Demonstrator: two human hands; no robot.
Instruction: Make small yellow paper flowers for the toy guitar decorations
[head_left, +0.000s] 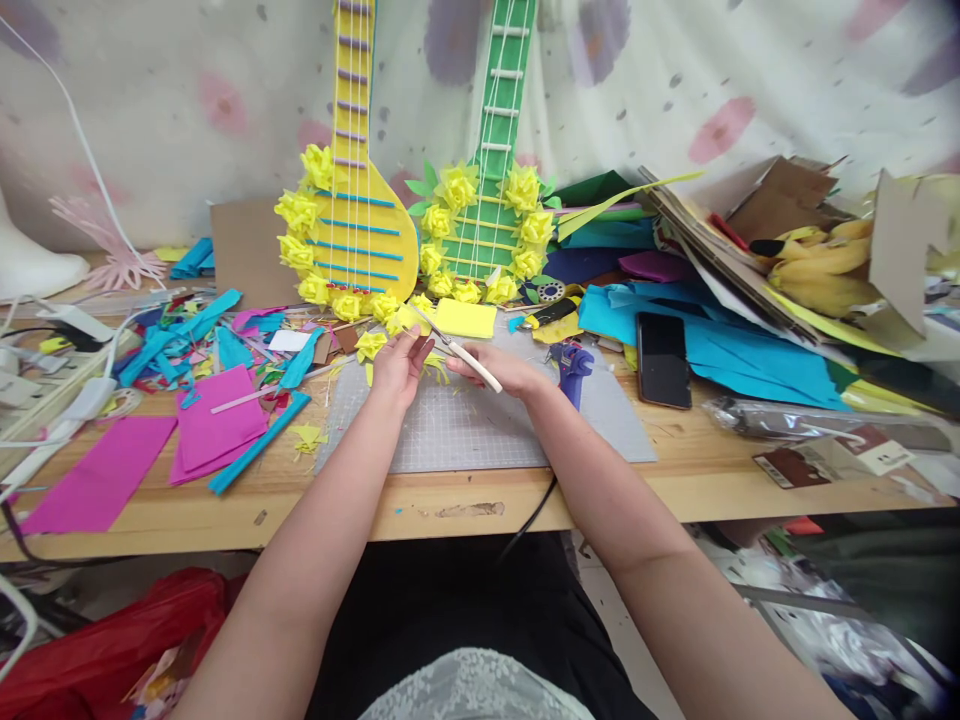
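Observation:
My right hand (pixel 501 368) is closed around white-handled scissors (pixel 474 362), whose blades point up and left toward my left hand (pixel 401 365). The fingers of my left hand are pinched at a small piece of yellow paper (pixel 405 318), partly hidden by the fingertips and blades. Both hands are above a grey cutting mat (pixel 480 440). Behind them lies a stack of yellow paper (pixel 465 318). A yellow paper flower (pixel 370 346) rests just left of my left hand, and thin yellow scraps (pixel 435 370) show between the hands.
A yellow cardboard lute (pixel 364 215) and a green one (pixel 480 240), trimmed with yellow flowers, stand behind. A blue glue gun (pixel 574 370) and phone (pixel 664 360) lie right. Magenta sheets (pixel 221 420) and blue scraps lie left; blue paper (pixel 757 355) and cardboard are heaped right.

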